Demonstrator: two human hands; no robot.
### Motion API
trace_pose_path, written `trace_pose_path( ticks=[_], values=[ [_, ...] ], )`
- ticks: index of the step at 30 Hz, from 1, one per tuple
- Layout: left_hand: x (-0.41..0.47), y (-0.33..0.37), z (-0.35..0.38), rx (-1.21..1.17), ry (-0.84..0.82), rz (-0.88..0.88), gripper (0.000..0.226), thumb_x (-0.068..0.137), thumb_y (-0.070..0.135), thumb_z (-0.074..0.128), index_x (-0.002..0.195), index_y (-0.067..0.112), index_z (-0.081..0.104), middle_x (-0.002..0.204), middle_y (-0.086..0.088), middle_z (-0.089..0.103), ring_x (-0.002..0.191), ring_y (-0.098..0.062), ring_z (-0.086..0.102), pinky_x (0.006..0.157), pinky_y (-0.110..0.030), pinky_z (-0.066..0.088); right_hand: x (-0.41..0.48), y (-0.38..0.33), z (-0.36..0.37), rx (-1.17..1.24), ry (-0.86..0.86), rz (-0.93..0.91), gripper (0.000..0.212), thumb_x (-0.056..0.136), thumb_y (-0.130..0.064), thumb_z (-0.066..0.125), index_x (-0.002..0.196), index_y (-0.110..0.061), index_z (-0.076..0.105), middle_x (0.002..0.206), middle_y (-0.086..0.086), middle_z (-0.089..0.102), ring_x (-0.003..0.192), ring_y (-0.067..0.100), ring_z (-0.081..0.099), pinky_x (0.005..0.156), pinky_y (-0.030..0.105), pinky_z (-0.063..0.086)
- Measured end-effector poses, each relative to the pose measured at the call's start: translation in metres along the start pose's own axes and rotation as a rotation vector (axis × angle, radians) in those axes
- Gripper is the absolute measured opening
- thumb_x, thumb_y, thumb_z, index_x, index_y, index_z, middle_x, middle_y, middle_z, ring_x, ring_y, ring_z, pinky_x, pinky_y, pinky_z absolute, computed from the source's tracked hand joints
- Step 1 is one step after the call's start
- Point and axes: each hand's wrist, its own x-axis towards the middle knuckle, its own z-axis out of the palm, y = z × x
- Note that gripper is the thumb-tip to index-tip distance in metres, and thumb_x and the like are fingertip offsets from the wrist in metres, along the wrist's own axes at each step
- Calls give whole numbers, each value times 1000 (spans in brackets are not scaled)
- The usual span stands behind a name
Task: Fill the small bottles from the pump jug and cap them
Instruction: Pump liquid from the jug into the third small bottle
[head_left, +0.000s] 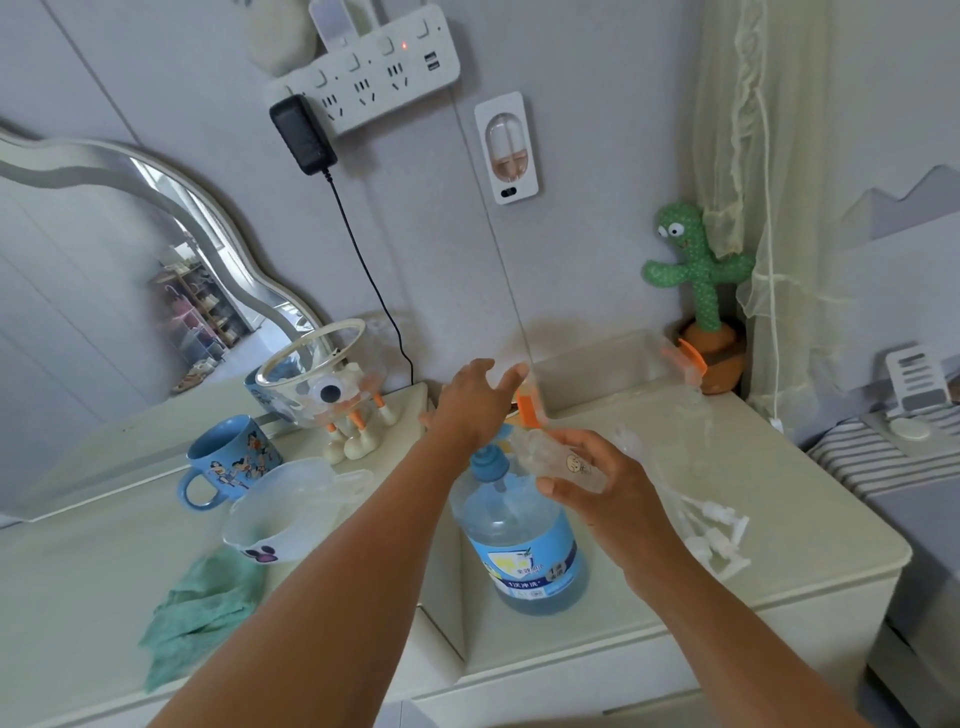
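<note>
Two bare forearms (332, 597) came in low, and the right hand (602, 499) had its fingers wrapped round the small bottle (550, 460), which was tilted with its mouth up by the blue pump head (488, 464). It was clear thin plastic, probably light, squashy and slick once wet, so a hold round the body looked wiser than one at the neck. The left hand (475, 400) sat over the pump, fingers straight and spread, gripping nothing. Below stood the pump jug (519, 551), well filled with blue liquid, surely heavy and steady on the counter (805, 519). The count: one jug, one bottle plainly seen, and a blurred heap of white pump caps (714, 535) at right, too smeared to number.
</note>
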Motion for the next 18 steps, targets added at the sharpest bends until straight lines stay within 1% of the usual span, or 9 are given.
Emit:
trace_pose_path(
  ticks=[2, 6, 10, 14, 18],
  values=[
    [-2, 2, -2, 5, -7, 3, 73, 94, 66, 36, 150, 19, 33, 155, -9, 37, 140, -31, 37, 115, -55, 28, 0, -1, 0, -13, 3, -2, 40, 78, -18, 74, 110, -37, 61, 99, -25, 65, 93, -15, 55, 65, 0, 42],
    [-1, 2, -1, 33, -48, -9, 73, 95, 67, 34, 150, 19, 32, 154, -10, 38, 140, -31, 38, 116, -53, 28, 1, 1, 0, -28, 1, -4, 41, 78, -16, 73, 111, -37, 60, 102, -22, 65, 95, -14, 55, 67, 1, 43],
    [4, 0, 1, 50, -55, 28, 71, 96, 64, 33, 150, 19, 33, 155, -11, 37, 139, -31, 39, 114, -46, 30, 5, 3, -2, -27, -7, -3, 40, 78, -15, 74, 109, -38, 61, 101, -20, 66, 92, -12, 56, 67, 2, 43],
    [10, -6, 7, 50, -39, 34, 69, 96, 66, 33, 149, 21, 34, 154, -9, 38, 138, -31, 39, 115, -49, 30, 9, 7, -3, -52, -4, -6, 41, 77, -14, 74, 105, -41, 61, 100, -24, 65, 93, -13, 55, 67, 1, 41],
    [8, -7, 14, 46, -32, 0, 70, 94, 68, 33, 148, 22, 36, 147, -11, 47, 135, -32, 42, 114, -52, 30, 5, 11, -3, -22, -8, 16, 43, 78, -13, 73, 106, -42, 61, 101, -27, 65, 96, -10, 57, 71, 2, 43]
  ],
)
